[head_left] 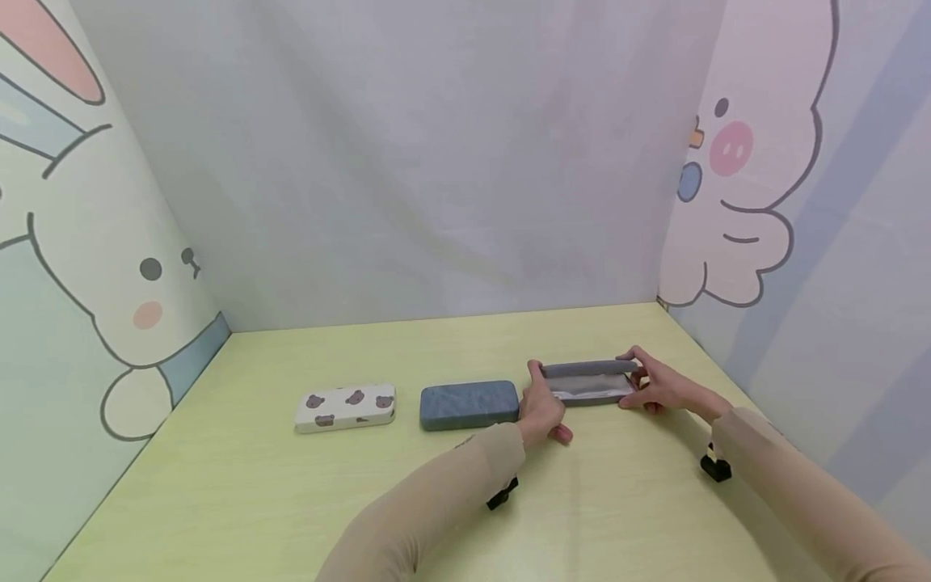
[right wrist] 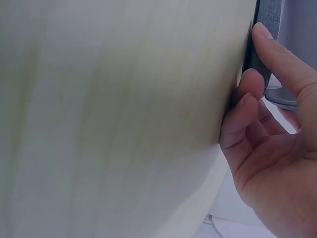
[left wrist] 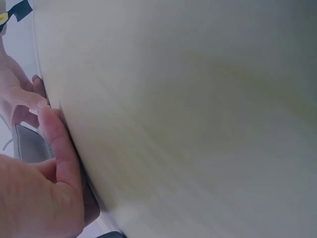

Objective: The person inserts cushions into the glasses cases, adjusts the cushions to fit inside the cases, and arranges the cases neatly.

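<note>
A dark grey glasses case (head_left: 591, 369) stands with its lid raised at the right of the table, its pale inside facing me. My left hand (head_left: 541, 408) grips its left end, a finger up at the lid's corner. At the other end my right hand (head_left: 658, 383) holds the case, with thumb low at the front edge and index finger on the lid. From the left wrist, the left thumb (left wrist: 62, 144) runs along the front of the case (left wrist: 32, 144). In the right wrist view the right thumb (right wrist: 280, 57) presses the case's grey side (right wrist: 269, 17).
Left of the open case lies a closed blue-grey glasses case (head_left: 469, 404), close to the left wrist. Farther left is a white case with bear prints (head_left: 345, 409). The yellow table (head_left: 254, 485) meets curtain-like walls (head_left: 407, 202) at back and sides.
</note>
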Motion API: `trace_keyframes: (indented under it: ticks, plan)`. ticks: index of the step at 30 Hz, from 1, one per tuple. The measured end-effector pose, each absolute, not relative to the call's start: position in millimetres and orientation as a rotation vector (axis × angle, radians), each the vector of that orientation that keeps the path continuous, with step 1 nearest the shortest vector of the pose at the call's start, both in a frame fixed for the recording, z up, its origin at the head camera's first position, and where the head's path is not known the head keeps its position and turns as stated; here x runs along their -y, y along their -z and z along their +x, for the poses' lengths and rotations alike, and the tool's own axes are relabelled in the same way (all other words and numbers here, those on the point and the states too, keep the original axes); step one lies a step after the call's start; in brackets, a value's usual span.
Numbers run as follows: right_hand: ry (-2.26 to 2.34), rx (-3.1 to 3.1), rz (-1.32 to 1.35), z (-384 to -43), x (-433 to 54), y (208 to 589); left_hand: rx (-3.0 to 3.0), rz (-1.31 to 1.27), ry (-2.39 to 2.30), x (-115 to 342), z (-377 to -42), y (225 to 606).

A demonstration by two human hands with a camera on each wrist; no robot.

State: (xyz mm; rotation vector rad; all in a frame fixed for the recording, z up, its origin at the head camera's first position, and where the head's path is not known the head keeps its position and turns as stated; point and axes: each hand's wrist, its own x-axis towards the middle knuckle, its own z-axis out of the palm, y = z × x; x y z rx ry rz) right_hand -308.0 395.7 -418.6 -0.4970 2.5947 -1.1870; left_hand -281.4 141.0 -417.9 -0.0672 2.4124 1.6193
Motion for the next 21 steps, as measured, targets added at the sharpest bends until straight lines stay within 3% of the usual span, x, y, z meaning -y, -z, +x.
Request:
trace_keyframes:
  ticks: [14, 21]
  plan:
    - [1.13, -2.66, -0.529, -308, -397, 421, -2.376, -0.031, -1.633, -141, -282, 419]
    - [0.922, -2.711, -0.548, -304, -388, 405, -2.313, 0.371, -1.599, -108, -266, 400]
